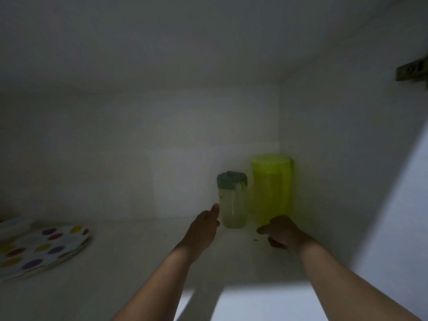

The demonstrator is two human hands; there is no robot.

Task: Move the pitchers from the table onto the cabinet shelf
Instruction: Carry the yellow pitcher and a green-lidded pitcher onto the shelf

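Two pitchers stand upright side by side at the back right of the dim cabinet shelf (129, 262). The smaller one is a clear pitcher (232, 201) with a grey-green lid. The taller one is a lime-green pitcher (272, 188) set in the corner. My left hand (203, 225) is just left of the clear pitcher's base, fingers extended, its fingertips near or touching the side. My right hand (281, 231) hovers in front of the green pitcher's base with curled, spread fingers and holds nothing.
A stack of plates with coloured dots (41, 246) lies at the shelf's left. The cabinet's right wall (335, 170) is close beside the green pitcher, and a metal hinge (412, 71) is fixed at its upper right. The shelf's front edge (261, 284) runs below my forearms.
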